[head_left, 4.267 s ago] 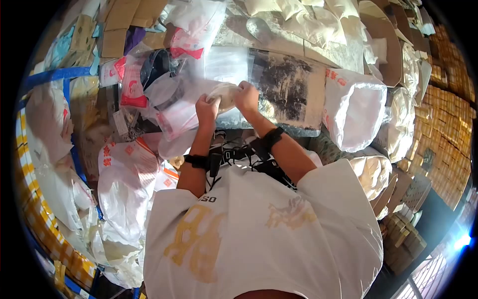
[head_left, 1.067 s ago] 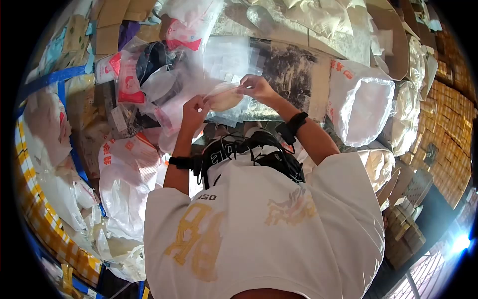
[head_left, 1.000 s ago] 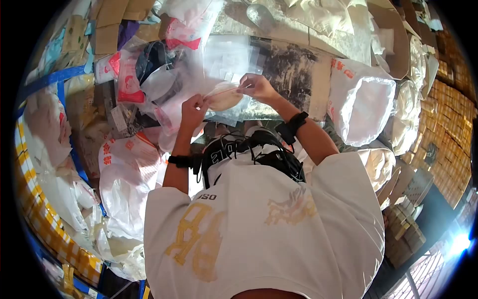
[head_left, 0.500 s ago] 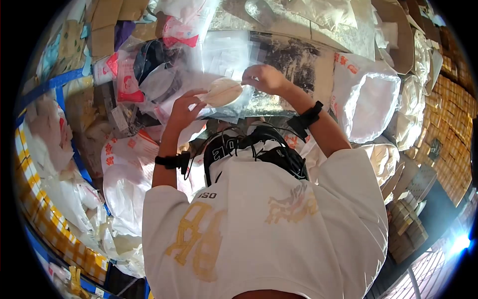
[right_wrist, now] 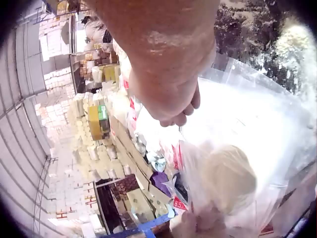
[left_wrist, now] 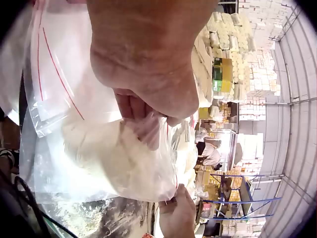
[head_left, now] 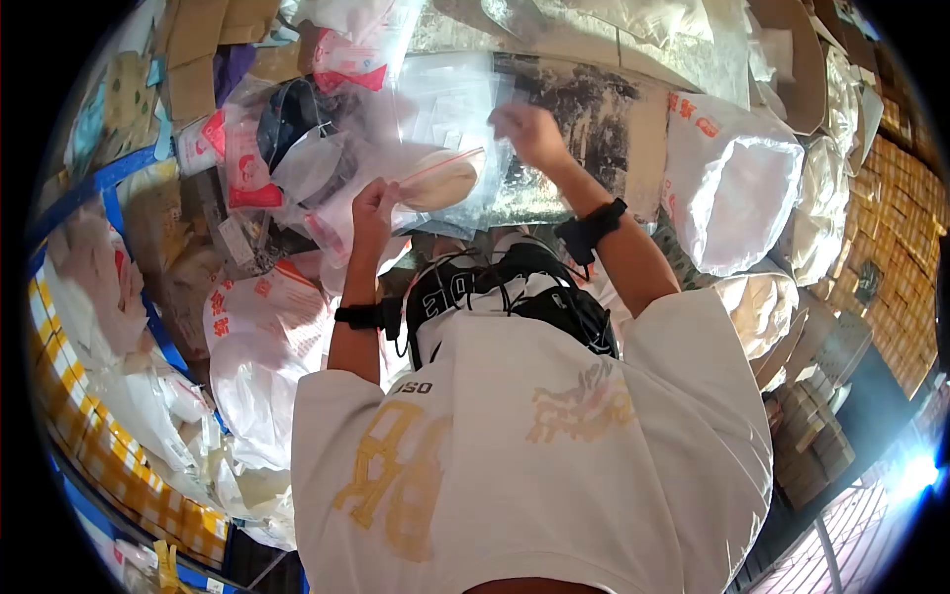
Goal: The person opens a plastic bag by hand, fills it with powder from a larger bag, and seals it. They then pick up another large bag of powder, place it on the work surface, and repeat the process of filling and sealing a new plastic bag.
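Bag (head_left: 442,184) pinched in left hand (head_left: 372,205)

It hangs slanted above the bench (head_left: 589,124), powder inside; left fingers curl tight on one end; right hand (head_left: 534,137) is near the other end, fingers bent and blurred, its hold unclear; clear sheets (head_left: 445,94) spread behind; a red packet (head_left: 249,168) crowds the left; an open sack (head_left: 737,183) stands to the right; a carton (head_left: 193,59) sits beyond.

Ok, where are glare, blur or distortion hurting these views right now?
Head: fisheye bending, black corners, a bright flare at lower right, and the right grip blurred; left wrist: dark corners, scene tipped sideways; right wrist: flat plastic bags washed out white, the filled bag soft.
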A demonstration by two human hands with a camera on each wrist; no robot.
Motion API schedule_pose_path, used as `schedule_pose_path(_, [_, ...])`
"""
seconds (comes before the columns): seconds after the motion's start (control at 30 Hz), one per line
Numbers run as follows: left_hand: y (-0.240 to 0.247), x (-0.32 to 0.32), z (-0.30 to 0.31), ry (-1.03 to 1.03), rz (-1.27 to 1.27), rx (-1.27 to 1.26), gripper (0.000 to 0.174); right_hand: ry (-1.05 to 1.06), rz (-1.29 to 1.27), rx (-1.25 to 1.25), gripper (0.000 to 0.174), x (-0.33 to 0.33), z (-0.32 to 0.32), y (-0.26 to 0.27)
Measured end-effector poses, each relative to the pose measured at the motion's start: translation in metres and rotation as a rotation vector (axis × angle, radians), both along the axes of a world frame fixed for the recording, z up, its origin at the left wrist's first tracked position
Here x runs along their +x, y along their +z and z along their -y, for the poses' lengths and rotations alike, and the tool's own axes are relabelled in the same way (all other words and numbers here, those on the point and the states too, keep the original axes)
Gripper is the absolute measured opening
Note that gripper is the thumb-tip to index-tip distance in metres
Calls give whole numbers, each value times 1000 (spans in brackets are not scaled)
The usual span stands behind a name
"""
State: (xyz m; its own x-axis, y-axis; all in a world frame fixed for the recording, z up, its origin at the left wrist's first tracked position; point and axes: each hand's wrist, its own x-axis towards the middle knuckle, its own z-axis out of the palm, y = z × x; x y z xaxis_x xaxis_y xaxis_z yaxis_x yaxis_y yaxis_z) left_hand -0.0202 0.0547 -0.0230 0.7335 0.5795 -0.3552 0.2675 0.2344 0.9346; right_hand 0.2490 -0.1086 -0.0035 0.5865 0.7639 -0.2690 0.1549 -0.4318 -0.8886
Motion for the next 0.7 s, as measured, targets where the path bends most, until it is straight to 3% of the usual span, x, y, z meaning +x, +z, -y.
schedule_pose_path(0.03, [3, 3, 2, 46, 12, 5, 32, -86, -145, 28, 20, 6, 0, -4])
schedule_pose_path(0.1, [-7, -1, 1, 64, 0, -15, 31, 23, -302, 218, 28, 6, 7, -6])
schedule_pose_path(0.2, [-12, 1, 3, 105, 4, -34, 30, 259, -476, 189, 39, -16, 15, -11])
schedule_pose_path(0.23, [-9, 3, 5, 124, 7, -40, 29, 245, -542, 113, 37, -27, 12, 6])
schedule_pose_path(0.3, [-15, 5, 8, 196, 32, -60, 29, 172, -433, 89, 31, -47, 14, -12])
schedule_pose_path(0.33, [-19, 6, 8, 233, 45, -68, 29, 37, -540, 49, 27, -55, 6, 6])
schedule_pose_path(0.47, [-23, 12, 16, 376, 52, -122, 29, -122, -720, 338, 27, -76, -4, -12])
schedule_pose_path(0.63, [3, 27, 29, 554, 73, -300, 29, -118, -754, 318, 26, -78, -3, -27])
schedule_pose_path(0.7, [-1, 25, 29, 482, 89, -166, 29, -117, -711, 314, 26, -79, -3, -35])
